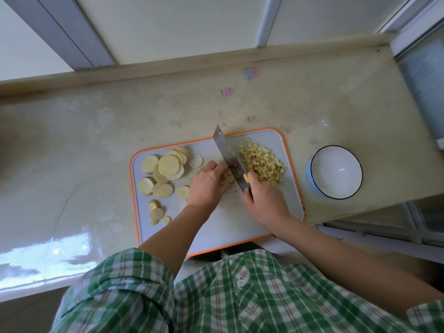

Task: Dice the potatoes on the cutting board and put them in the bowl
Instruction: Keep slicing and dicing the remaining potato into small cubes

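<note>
Many small potato cubes [263,163], heaped.

Glossy beige countertop [120,131] beneath frosted window panes [182,22]

The cleaver's handle is buried inside the right hand [263,200], and the left hand [206,186] covers most of the potato strips [228,177] pressed against the blade [230,157]. Both forearms and the plaid shirt [216,296] hide the near edge of the cutting board [276,138]. The worktop [96,131] runs off the picture's left edge.
</note>
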A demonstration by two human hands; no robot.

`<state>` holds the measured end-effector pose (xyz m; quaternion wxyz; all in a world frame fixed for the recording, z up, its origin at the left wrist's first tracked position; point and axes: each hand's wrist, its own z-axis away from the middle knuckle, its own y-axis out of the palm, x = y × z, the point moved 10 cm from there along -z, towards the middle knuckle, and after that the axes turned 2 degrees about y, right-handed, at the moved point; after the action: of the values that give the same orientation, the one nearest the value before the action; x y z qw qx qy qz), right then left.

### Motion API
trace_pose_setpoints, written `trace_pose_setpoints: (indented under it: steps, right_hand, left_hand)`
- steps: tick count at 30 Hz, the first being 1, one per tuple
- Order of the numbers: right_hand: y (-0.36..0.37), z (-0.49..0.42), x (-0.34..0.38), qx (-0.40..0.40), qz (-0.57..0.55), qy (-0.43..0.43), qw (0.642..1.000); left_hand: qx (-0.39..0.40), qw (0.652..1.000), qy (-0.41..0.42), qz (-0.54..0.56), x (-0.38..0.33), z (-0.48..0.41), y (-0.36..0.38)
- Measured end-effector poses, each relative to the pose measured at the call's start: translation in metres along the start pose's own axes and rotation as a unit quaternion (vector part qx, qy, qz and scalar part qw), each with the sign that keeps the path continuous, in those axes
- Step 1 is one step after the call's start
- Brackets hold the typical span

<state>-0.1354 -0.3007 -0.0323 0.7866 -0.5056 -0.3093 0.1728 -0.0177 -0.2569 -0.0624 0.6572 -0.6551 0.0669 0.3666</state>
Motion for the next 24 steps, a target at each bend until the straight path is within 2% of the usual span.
trace_pose_setpoints:
  steps: [24]
  right_hand:
    - [0.015,-0.002,0.013,-0.008,-0.011,-0.006,1.0]
  left_hand:
    - [-0.02,0.999,-0.014,0.021,0.006,-0.001,0.002]
